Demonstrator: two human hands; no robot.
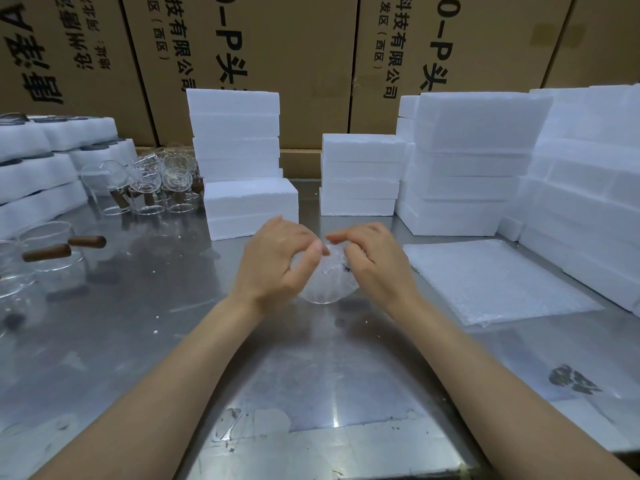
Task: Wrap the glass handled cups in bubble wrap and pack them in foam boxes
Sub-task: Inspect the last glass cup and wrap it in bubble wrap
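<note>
At the centre of the steel table (145, 327), both hands close around one glass cup wrapped in bubble wrap (327, 284). My left hand (273, 261) grips its left side and my right hand (372, 259) pinches the wrap at its top right. The cup's handle is hidden. A flat stack of bubble wrap sheets (491, 282) lies to the right. Two bare glass cups with brown wooden handles (52, 249) stand at the left edge, and several more (152, 183) cluster behind them. A white foam box (251, 207) sits just beyond my hands.
Foam boxes stand stacked at the back centre (360, 174) and in tall piles on the right (585, 188). White foam trays (38, 168) are piled at the far left. Big cardboard cartons (298, 57) wall off the back.
</note>
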